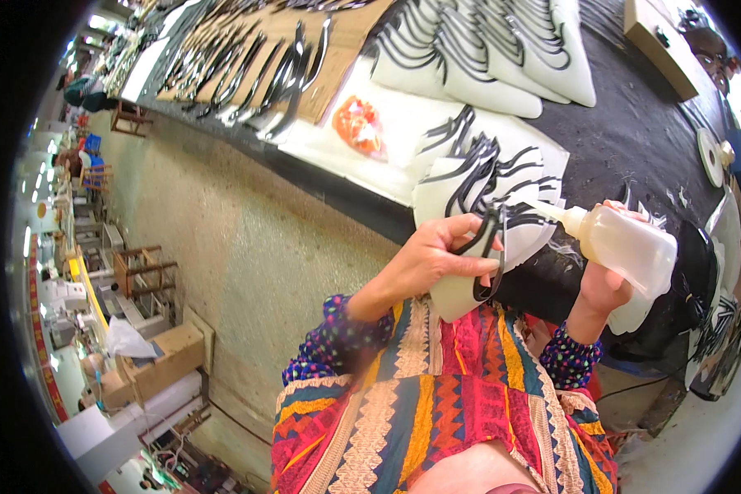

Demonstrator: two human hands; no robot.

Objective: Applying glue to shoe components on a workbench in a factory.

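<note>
My left hand (pixel 433 260) is closed, thumb and fingers pinching a black strap (pixel 477 290) bent into a loop. A white sheet piece (pixel 454 298) hangs just below those fingers; whether it is joined to the strap I cannot tell. My right hand (pixel 603 284) is wrapped round a translucent squeeze bottle (pixel 634 247) with a cloudy pale content. The bottle lies tilted on its side, its thin nozzle (pixel 552 211) pointing left, close to the strap. Behind both hands, white pieces (pixel 436 202) lie stacked with several black straps (pixel 479 165) on them.
Farther back on the black table (pixel 609 148) are white sheets (pixel 510 95) with rows of black curved straps. Glossy black strips rest on brown cardboard (pixel 337 62) at far left. An orange-and-white packet (pixel 358 125) lies nearer. A cardboard box (pixel 660 45) stands at back right.
</note>
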